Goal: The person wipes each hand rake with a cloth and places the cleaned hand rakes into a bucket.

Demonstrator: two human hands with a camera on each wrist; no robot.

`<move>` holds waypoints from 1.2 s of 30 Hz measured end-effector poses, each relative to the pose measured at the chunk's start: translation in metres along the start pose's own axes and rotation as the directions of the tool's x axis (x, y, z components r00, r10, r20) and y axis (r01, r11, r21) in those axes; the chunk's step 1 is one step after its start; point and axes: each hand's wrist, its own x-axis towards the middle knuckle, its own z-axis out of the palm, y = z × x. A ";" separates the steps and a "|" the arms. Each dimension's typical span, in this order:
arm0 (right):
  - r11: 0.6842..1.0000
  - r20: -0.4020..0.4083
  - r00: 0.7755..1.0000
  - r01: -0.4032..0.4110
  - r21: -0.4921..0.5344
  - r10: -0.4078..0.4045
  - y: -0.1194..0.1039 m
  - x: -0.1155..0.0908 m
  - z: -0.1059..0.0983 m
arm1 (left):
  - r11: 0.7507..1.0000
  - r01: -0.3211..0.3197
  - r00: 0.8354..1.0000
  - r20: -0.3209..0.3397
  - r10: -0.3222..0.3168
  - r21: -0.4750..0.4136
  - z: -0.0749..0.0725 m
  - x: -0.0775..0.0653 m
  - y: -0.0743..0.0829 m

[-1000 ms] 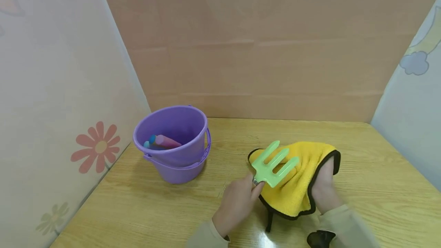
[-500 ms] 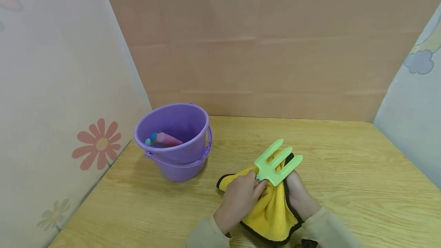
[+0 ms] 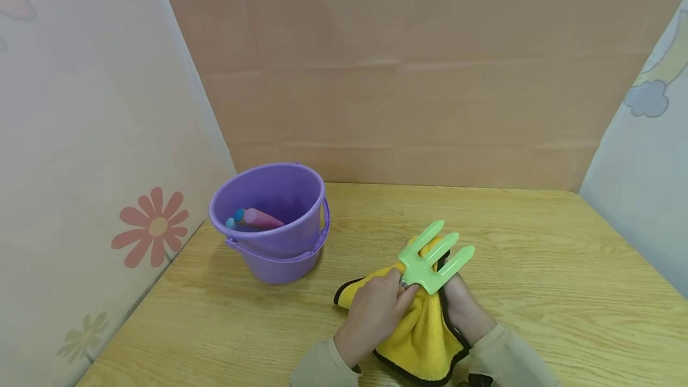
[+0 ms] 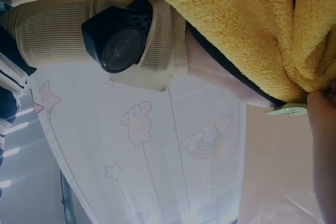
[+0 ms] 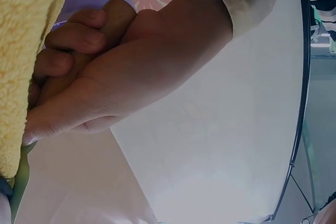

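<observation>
My left hand [image 3: 373,315] grips a garden hand fork by its handle, its light green three-tined head [image 3: 421,270] pointing up and to the right. In the right wrist view the fork's wooden handle [image 5: 119,18] shows inside the curled fingers of the left hand [image 5: 73,45]. A yellow plush cloth [image 3: 424,345] with black edging hangs bunched behind and below the fork head. My right hand [image 3: 466,309] holds this cloth up against the back of the fork; cloth and tines hide its fingertips. The left wrist view shows the cloth [image 4: 247,30] close up, with a sliver of the fork [image 4: 290,109].
A purple bucket [image 3: 279,267] stands at the back left of the wooden table [image 3: 564,255], its handle lowered. Inside lie a pink cylindrical piece [image 3: 262,218] and blue-ended pieces [image 3: 239,215]. Printed panels flank the table, and a brown wall [image 3: 403,106] closes the back.
The right hand has moved left with the cloth, which is now gathered behind the fork instead of spread to its right. Left hand and fork have shifted only slightly.
</observation>
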 end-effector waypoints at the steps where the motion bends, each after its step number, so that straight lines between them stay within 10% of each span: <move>1: 1.000 -0.002 1.000 0.003 0.002 -0.003 0.000 0.000 0.000 | 1.000 0.003 1.000 0.007 -0.003 -0.004 0.000 0.000 0.000; 9: 0.998 0.065 0.998 -0.022 0.054 0.018 0.002 0.000 -0.003 | 1.000 0.008 0.999 0.044 -0.008 -0.015 0.000 -0.002 0.002; 18: 0.999 -0.121 0.992 0.030 0.020 -0.027 0.004 0.002 -0.003 | 1.000 0.002 0.998 0.066 -0.002 -0.003 -0.001 -0.003 0.001; 36: 0.989 -0.149 0.986 0.091 0.113 -0.074 -0.007 0.001 -0.019 | 1.000 -0.003 0.992 0.128 0.003 -0.001 0.003 -0.005 0.000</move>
